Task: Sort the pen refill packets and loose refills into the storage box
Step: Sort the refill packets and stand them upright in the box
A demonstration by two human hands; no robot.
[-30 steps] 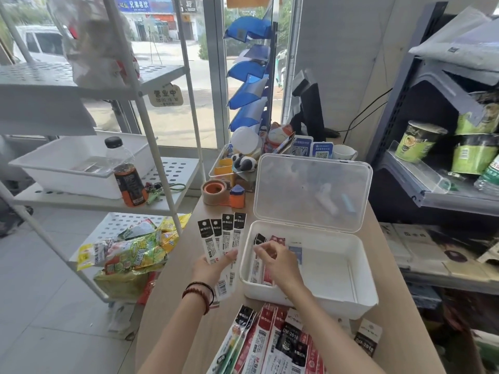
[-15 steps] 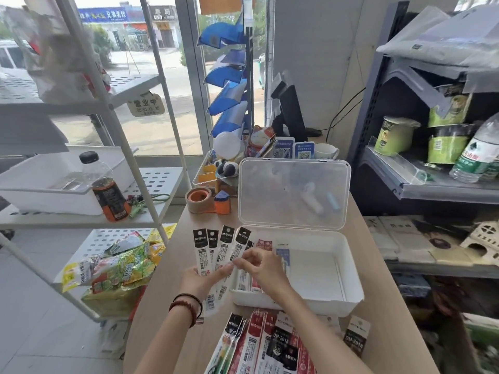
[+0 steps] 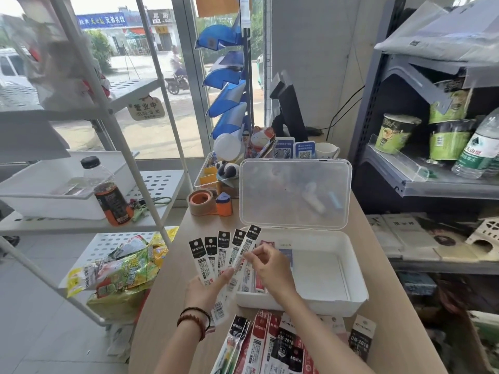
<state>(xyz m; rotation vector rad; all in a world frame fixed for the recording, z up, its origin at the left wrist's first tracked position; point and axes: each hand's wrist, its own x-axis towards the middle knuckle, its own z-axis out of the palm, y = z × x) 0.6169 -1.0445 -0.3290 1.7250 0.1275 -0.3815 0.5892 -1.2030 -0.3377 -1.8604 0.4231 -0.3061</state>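
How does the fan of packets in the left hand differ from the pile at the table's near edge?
The fan of packets is held spread in the left hand; the pile of packets lies flat on the table. The fan is all black-topped and slim; the pile mixes red and black, some wider. Neither lies in the storage box.

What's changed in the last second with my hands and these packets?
The right hand left the storage box, moved left and pinches the rightmost packet of the fan of refill packets that the left hand holds; five black tops show, four before. The box stays open, the packet pile untouched.
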